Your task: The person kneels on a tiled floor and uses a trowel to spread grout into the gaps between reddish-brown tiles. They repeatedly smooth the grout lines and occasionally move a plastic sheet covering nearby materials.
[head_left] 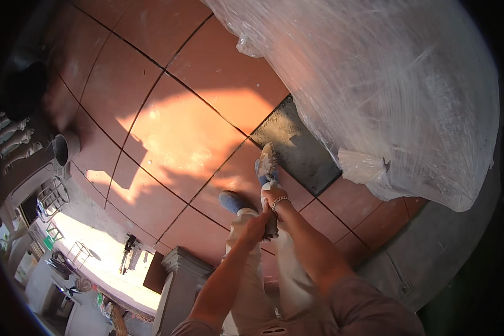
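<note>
Both my hands are closed around a long, pale, dirty object (268, 154) with a rough, ragged-looking far end; I cannot make out its kind. My right hand (274, 197), with a bracelet at the wrist, wraps it ahead of my left hand (256, 225), which grips further back, close to my body. The object's far end lies over one of my blue shoes (229, 200), so that shoe is partly hidden. Just beyond is a square of grey, rough mortar (297, 144), set among reddish floor tiles (207, 84).
A large bulky thing wrapped in clear plastic (397, 95) overhangs the right side, beside the mortar square. At left stand a bucket (66, 148) and a metal-framed stand (53, 196). A grey moulded pillar (179, 274) rises at lower left, near a sunlit area.
</note>
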Demonstrator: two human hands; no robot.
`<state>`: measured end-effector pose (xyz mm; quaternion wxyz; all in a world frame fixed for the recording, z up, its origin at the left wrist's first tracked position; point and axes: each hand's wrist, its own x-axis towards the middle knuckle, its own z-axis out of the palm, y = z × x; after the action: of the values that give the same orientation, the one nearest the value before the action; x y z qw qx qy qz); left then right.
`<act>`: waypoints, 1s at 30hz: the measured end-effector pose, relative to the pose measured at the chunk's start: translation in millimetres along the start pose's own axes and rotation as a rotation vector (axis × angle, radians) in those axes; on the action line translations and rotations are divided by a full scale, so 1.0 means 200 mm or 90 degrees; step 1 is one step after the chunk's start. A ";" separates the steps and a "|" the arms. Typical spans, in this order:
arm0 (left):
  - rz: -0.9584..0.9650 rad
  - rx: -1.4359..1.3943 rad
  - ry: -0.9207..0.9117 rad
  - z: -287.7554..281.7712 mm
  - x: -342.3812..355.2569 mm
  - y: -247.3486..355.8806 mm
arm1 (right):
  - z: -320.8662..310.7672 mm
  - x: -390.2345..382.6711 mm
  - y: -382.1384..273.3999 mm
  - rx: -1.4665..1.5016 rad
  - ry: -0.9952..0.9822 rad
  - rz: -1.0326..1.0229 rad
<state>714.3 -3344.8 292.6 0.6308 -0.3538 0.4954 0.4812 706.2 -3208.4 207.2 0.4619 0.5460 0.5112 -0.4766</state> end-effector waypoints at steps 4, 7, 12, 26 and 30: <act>0.162 0.116 0.041 -0.17 -0.41 -0.12 | -0.43 -0.48 0.15 -0.015 -0.011 0.120; 0.317 0.496 0.122 -0.46 -0.75 -0.15 | -0.83 -0.78 0.35 -0.383 0.004 0.067; 0.126 0.192 0.300 -0.68 -1.43 -0.20 | -1.36 -1.04 0.90 -0.554 0.036 0.184; 0.199 0.268 0.256 -0.50 -1.90 -0.30 | -1.26 -2.21 1.64 0.056 0.184 0.144; 0.168 0.318 0.274 -0.56 -1.84 -0.32 | -1.10 -2.32 2.03 0.022 0.201 0.115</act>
<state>726.6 -3560.6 617.9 0.5112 -0.2146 0.7609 0.3370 1111.6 -3065.3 701.6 0.4075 0.6654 0.5181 -0.3504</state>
